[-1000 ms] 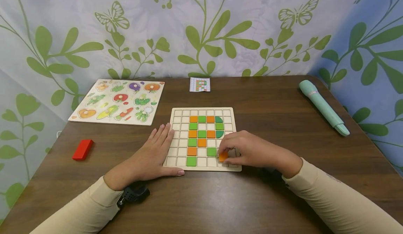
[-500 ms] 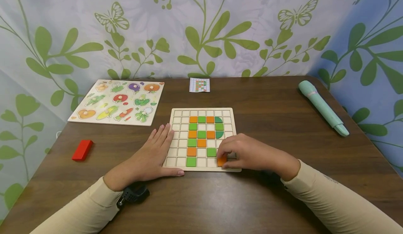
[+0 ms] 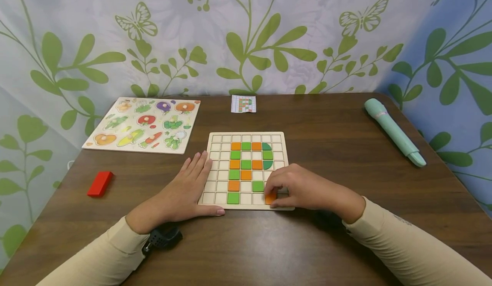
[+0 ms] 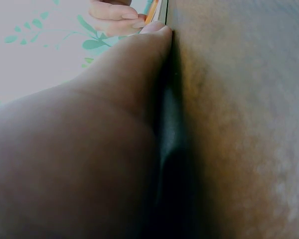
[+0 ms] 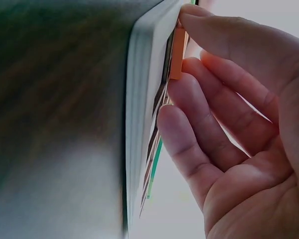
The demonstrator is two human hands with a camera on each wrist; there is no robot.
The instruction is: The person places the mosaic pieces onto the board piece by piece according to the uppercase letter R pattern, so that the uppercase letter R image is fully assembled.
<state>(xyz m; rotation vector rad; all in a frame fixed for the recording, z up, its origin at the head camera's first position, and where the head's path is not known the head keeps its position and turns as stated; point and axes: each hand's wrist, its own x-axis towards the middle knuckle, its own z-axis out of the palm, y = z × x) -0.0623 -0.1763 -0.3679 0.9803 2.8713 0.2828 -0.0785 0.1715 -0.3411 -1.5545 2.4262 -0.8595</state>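
Note:
A pale wooden grid board lies on the table, with orange, green and dark green tiles set in its squares. My left hand rests flat along the board's left edge, fingers straight, thumb at the front-left corner. At the front-right part of the grid, my right hand holds an orange tile between thumb and fingers, in a front-row square. The right wrist view shows that orange tile edge-on at the board's surface, thumb at one end and fingertips at the other. My right hand hides some squares behind it.
At the back left lies a vegetable peg puzzle. A red block sits left of my hand. Behind the board is a small pattern card. A mint-green microphone-shaped object lies at right. A printed curtain hangs along the table's back edge.
The orange tile in my right hand has shifted slightly toward the front and left, settling down into the front-row square. My left hand has stayed in place.

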